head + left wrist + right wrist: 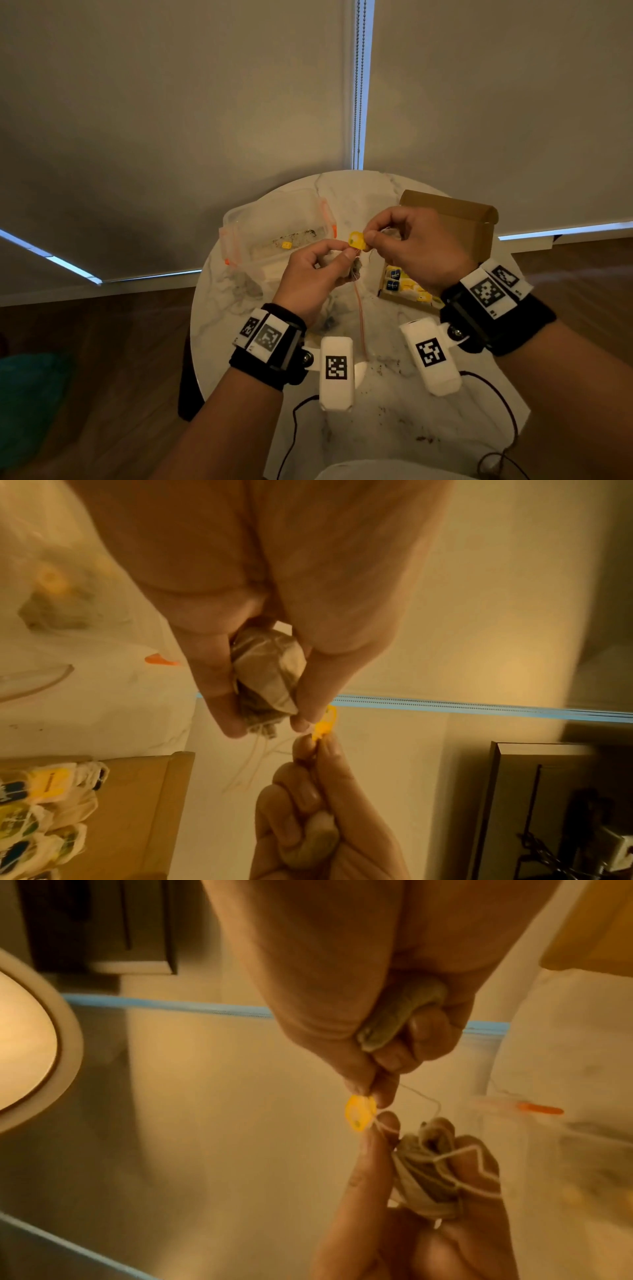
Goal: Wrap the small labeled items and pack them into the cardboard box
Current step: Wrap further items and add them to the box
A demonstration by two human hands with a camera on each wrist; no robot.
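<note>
Yellow tag (pixel 357 240) pinched between both hands above the worktop (pixel 394 421).
The left hand (pixel 317 274) curls round a tea bag (pixel 267 674) (string trailing); the right hand (pixel 416 246) nips the tag, another bag tucked in its palm, near the cardboard box (pixel 476 222).

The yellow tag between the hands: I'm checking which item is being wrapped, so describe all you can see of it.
The yellow tag is a small, thin label of paper or card, with a dark mark on its face. It is held in the air above the table, pinched by the right hand; the left hand's thumb tip touches it. A pale string runs from it.
</note>
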